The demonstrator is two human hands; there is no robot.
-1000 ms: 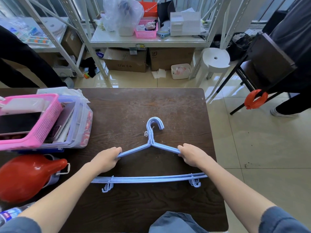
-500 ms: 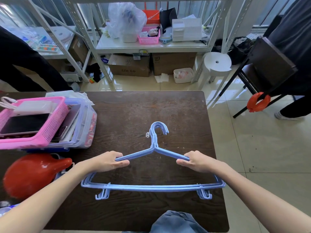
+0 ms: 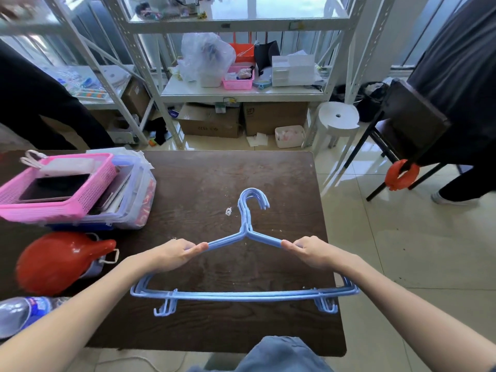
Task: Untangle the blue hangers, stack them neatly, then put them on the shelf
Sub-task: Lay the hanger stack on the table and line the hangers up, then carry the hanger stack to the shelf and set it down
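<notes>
Holding the hangers (image 3: 243,264) as one stack, both hands grip the sloped shoulders on either side of the neck. The left hand (image 3: 171,255) closes on the left shoulder, fingers (image 3: 197,247) curled over the top and pressed together around the bars. The right hand (image 3: 312,252) mirrors this on the right shoulder, fingers (image 3: 291,247) wrapped and pinching the bars.

Position of the stack: above the near right part of the worktop (image 3: 214,173), hooks pointing away from the person, bottom bars nearest the body. The right end of the bars overhangs the worktop edge. Whether any part touches the surface cannot be told.

Alignment: the hooks lie nested but slightly fanned; the bottom bars run nearly parallel with small offsets at both ends; the small clips under the bars are grouped at each end. No crossing of parts is visible.

Step in hand, by judgement: untangling appears complete and stacking is nearly finished. Transfer to the shelf (image 3: 241,96) is not yet done.

Next move, by judgement:
- Keep both grips firm so the hangers do not fan out.
- Carry the stack forward across the floor gap beyond the far worktop edge.
- Select a bare area; the middle shelf board holds a plastic bag (image 3: 206,56), a pink basket (image 3: 237,79) and a white drawer box (image 3: 292,69).

A pink tray (image 3: 80,200) and a red pouch (image 3: 61,261) lie well to the left, apart from the stack.
</notes>
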